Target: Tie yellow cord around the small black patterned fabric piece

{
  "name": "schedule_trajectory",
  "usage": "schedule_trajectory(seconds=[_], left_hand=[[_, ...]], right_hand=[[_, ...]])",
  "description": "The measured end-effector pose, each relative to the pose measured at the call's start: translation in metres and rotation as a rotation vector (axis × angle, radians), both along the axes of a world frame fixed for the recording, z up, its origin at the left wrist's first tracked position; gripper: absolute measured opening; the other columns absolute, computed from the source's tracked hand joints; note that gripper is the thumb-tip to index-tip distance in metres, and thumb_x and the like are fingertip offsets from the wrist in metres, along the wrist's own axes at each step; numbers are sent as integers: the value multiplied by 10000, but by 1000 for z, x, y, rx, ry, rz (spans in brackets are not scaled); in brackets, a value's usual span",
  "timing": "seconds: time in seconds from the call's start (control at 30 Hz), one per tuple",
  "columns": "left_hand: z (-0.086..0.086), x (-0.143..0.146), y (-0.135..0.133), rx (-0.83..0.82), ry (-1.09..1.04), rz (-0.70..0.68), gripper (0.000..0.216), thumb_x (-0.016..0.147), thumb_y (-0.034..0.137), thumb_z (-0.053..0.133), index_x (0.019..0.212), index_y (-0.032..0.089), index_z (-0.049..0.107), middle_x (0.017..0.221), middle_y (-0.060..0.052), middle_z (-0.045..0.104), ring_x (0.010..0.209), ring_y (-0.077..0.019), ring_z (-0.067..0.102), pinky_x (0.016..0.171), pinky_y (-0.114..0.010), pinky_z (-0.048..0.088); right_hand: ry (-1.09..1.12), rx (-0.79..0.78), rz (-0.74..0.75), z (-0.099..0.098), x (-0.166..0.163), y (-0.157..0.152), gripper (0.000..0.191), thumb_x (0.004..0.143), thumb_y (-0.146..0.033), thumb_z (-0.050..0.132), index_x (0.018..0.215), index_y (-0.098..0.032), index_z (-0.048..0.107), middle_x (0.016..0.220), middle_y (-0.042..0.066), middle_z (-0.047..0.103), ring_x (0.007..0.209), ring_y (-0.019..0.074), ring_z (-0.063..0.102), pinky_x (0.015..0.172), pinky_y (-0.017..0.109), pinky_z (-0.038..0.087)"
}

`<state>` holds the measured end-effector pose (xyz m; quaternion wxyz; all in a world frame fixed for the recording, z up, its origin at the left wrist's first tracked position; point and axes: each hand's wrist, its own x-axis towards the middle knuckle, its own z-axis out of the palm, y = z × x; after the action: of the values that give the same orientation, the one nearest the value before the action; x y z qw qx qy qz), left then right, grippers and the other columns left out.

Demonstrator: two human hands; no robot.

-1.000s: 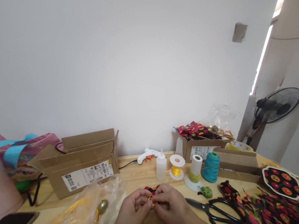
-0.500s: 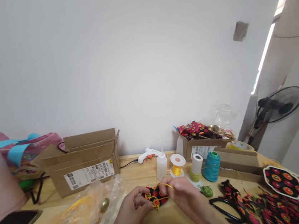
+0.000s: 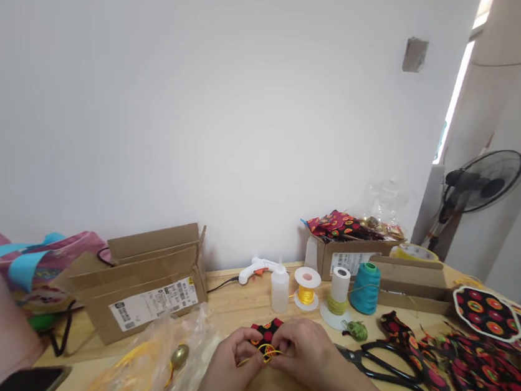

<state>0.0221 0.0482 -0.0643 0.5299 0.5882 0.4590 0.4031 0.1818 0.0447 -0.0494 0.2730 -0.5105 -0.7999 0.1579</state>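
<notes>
Low in the middle of the view, both hands meet over the wooden table (image 3: pixel 239 303). My left hand (image 3: pixel 228 367) and my right hand (image 3: pixel 306 354) pinch a small black fabric piece (image 3: pixel 266 333) with red and orange dots. A thin yellow cord (image 3: pixel 255 355) loops around that piece between my fingertips. Fingers of both hands are curled closed on the piece and cord.
Black scissors (image 3: pixel 393 374) lie right of my hands beside patterned fabric scraps (image 3: pixel 489 372). Behind stand a small white bottle (image 3: pixel 279 285), yellow, white and teal thread spools (image 3: pixel 365 288), a glue gun (image 3: pixel 256 267) and cardboard boxes (image 3: pixel 146 286). A plastic bag (image 3: pixel 157 359) lies left.
My right hand drew the yellow cord up and to the right, then came back to the left hand. Both hands are again pressed together on the fabric piece.
</notes>
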Motion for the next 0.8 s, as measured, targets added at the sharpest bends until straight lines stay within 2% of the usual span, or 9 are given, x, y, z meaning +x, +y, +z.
schedule_trajectory(seconds=[0.13, 0.23, 0.3, 0.4, 0.53, 0.67, 0.8], left_hand=[[1, 1, -1, 1, 35, -9, 156, 588, 191, 587, 733, 144, 559, 548, 20, 573, 560, -123, 523, 537, -215, 359], [-2, -1, -1, 6, 65, -35, 121, 601, 195, 570, 708, 139, 583, 588, 5, 585, 593, -133, 525, 545, -216, 362], [-3, -2, 0, 24, 107, -50, 135, 623, 230, 558, 704, 131, 601, 628, -14, 604, 609, -142, 522, 552, -222, 360], [-4, -2, 0, 53, 187, -65, 226, 664, 314, 530, 696, 113, 628, 624, -29, 612, 576, -140, 499, 522, -220, 332], [-3, -2, 0, 89, 226, -66, 312, 674, 397, 512, 647, 116, 645, 509, 5, 555, 488, -115, 436, 461, -205, 264], [-5, -2, 1, 68, 236, -80, 342, 663, 429, 517, 660, 116, 657, 470, 19, 518, 443, -94, 374, 436, -201, 217], [-6, -2, 2, 49, 213, -85, 337, 647, 416, 542, 704, 107, 666, 471, 18, 522, 441, -86, 357, 438, -196, 211]], right_hand=[[-59, 9, -12, 0, 5, 1, 109, 627, -178, 571, 665, -221, 664, 599, -3, 608, 545, 118, 499, 485, 203, 288], [16, -26, -19, 2, 7, 2, 80, 615, -205, 600, 629, -215, 678, 583, 2, 600, 556, 126, 492, 489, 209, 290], [170, -156, 0, 1, 7, 4, 111, 631, -270, 600, 643, -198, 684, 539, -3, 576, 502, 109, 459, 451, 203, 274], [517, -384, 9, -1, 6, 6, 197, 641, -322, 589, 653, -142, 669, 499, -9, 548, 444, 83, 417, 423, 191, 277], [911, -465, 4, 2, 3, 6, 225, 602, -329, 629, 615, -106, 604, 535, -5, 568, 497, 80, 479, 501, 192, 353], [1105, -621, -65, 5, -1, 4, 203, 631, -315, 592, 624, -125, 523, 599, 17, 607, 576, 100, 561, 555, 199, 393], [1238, -768, -85, -2, -4, 4, 106, 678, -246, 492, 676, -164, 425, 607, 0, 615, 572, 117, 604, 568, 227, 420]])
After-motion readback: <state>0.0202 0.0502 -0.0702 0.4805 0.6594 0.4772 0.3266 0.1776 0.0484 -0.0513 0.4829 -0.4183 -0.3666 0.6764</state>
